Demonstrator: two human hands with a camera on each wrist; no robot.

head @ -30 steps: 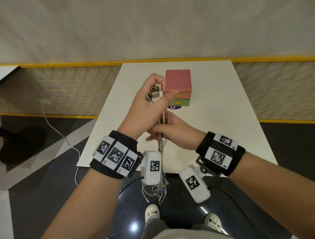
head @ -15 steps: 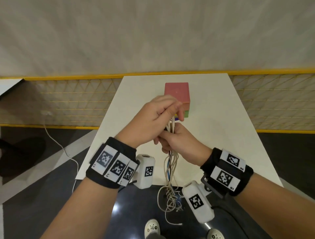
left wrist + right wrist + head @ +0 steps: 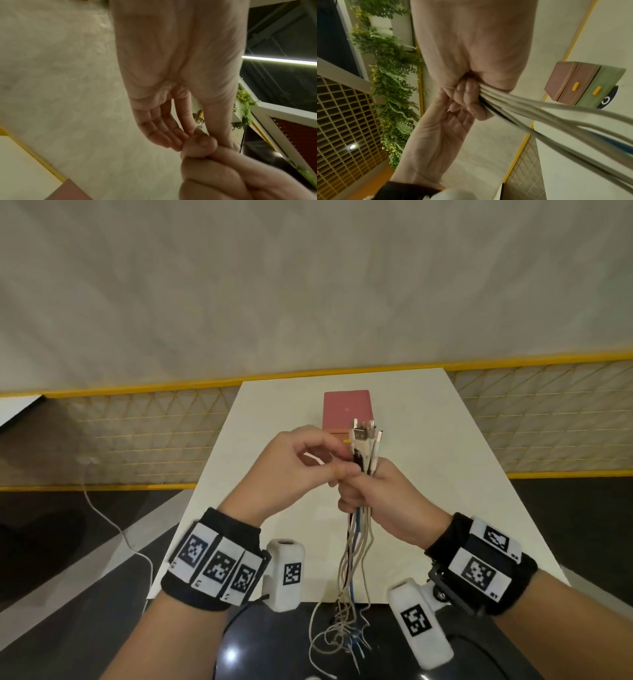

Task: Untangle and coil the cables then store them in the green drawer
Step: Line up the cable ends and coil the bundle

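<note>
A bundle of white, black and blue cables [image 3: 356, 546] hangs from my right hand [image 3: 368, 491], which grips it in a fist above the table. The plugs [image 3: 364, 438] stick up out of the fist. The loose ends [image 3: 342, 642] dangle in a tangle below the table's near edge. My left hand [image 3: 342, 470] sits just left of the fist and pinches one cable [image 3: 199, 121] between thumb and forefinger. The small drawer box [image 3: 347, 409] stands behind the hands, pink on top. Its green drawer [image 3: 597, 89] with a yellow handle shows in the right wrist view, shut.
The white table [image 3: 428, 446] holds the drawer box, which stands on a dark round marker [image 3: 607, 100]. A yellow-framed mesh fence [image 3: 137, 422] runs behind and beside the table. A white cord [image 3: 113, 525] lies on the dark floor at the left.
My left hand has come off the top of the bundle and moved left, uncovering the plugs. My right hand now carries the bundle alone, held slightly higher.
</note>
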